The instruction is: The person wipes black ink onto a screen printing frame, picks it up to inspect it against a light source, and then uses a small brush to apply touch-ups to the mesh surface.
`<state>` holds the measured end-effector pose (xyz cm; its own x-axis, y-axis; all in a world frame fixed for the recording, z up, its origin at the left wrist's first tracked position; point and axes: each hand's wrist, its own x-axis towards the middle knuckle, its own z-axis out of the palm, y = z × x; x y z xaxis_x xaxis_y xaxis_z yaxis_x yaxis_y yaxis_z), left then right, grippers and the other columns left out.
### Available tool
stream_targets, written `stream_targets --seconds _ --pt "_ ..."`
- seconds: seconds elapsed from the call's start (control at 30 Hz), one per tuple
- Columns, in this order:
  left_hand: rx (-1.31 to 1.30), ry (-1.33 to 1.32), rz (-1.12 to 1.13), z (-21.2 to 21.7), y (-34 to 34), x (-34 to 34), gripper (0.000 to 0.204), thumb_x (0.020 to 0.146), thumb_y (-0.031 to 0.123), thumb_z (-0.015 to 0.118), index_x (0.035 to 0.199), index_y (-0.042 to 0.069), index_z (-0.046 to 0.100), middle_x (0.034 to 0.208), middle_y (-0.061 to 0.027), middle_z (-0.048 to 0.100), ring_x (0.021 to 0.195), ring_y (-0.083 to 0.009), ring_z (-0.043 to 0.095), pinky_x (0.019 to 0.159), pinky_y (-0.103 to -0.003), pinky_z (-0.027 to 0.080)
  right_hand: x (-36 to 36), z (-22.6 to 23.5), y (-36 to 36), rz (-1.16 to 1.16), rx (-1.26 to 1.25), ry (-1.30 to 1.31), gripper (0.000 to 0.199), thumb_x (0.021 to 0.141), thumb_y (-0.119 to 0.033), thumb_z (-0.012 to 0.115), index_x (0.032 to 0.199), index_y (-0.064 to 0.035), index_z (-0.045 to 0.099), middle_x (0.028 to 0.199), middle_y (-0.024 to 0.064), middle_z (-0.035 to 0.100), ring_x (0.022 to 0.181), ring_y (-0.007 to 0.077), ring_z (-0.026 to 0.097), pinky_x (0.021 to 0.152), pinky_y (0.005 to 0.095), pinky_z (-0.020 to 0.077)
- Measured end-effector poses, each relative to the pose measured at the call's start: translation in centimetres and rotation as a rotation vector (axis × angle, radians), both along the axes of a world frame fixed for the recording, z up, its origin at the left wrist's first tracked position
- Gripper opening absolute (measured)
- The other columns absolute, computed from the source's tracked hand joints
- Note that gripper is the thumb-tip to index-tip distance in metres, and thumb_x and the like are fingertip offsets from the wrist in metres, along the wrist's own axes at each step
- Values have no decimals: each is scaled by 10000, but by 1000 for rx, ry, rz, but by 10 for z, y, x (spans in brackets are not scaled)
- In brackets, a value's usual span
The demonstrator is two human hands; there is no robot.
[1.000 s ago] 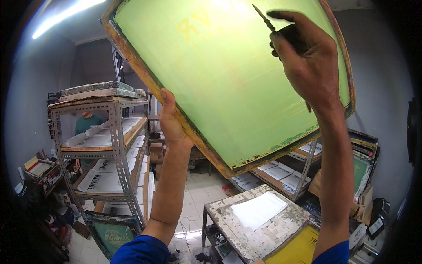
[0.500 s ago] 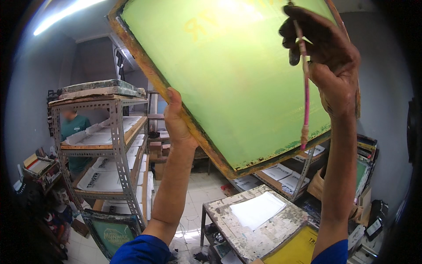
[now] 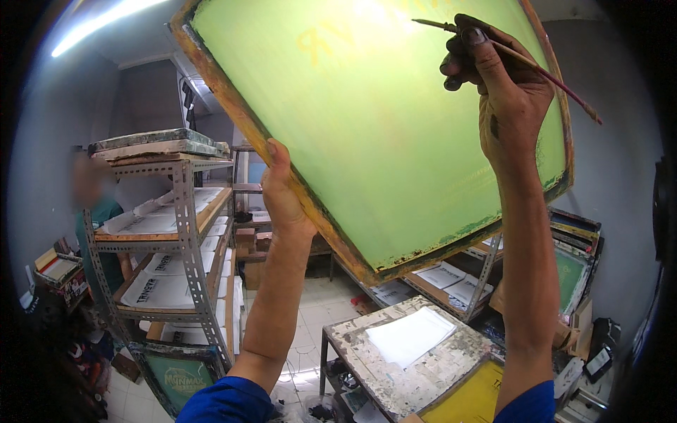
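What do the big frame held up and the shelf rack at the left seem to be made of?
The frame looks like worn wood with stained, paint-smeared edges; its green screen seems a thin mesh, since light glows through it. The shelf rack looks like grey slotted metal angle, with rows of holes, probably steel.

Single view only: head-worn fisheye, left of a side-by-side pair. It's tilted up and forward, close to the raised screen frame [image 3: 381, 127], which fills the upper middle, with both forearms entering from the bottom edge. Metal shelving [image 3: 176, 233] sits left at mid distance, the work table [image 3: 402, 352] below right. Straight edges bow near the rim, corners vignetted black. No second view for overlap.
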<state>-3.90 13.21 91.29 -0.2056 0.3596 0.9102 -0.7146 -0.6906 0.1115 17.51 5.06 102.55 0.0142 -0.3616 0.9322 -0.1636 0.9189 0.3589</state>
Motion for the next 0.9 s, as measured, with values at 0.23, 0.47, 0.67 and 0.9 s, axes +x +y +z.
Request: stream_targets --seconds 0.23,0.47,0.67,0.9 --pt "11 -14 11 -2 -5 -1 684 790 514 643 1258 55 447 1120 -81 559 1017 -230 560 871 -381 479 -4 1 -1 -44 -29 20 214 858 -60 599 1020 80 609 811 165 655 638 203 646 529 284 507" --pt "-9 -46 33 -3 -5 1 692 783 525 644 1252 52 457 1120 -80 563 1022 -226 556 873 -378 476 -7 -1 -3 -99 -9 43 198 852 -59 600 988 84 614 803 167 660 640 200 649 532 282 513" --pt "18 -33 30 -1 -7 -2 699 781 537 638 1245 44 463 1118 -86 565 1019 -229 556 872 -375 474 -13 2 -5 -101 25 31 200 846 -70 612 981 77 620 798 164 662 637 193 649 539 281 520" --pt "17 -37 20 -3 -1 -2 665 790 519 639 1237 54 476 1112 -70 570 1008 -224 560 873 -375 472 -15 0 -4 -135 -7 65 198 850 -76 609 984 70 623 794 156 665 655 182 650 550 281 524"
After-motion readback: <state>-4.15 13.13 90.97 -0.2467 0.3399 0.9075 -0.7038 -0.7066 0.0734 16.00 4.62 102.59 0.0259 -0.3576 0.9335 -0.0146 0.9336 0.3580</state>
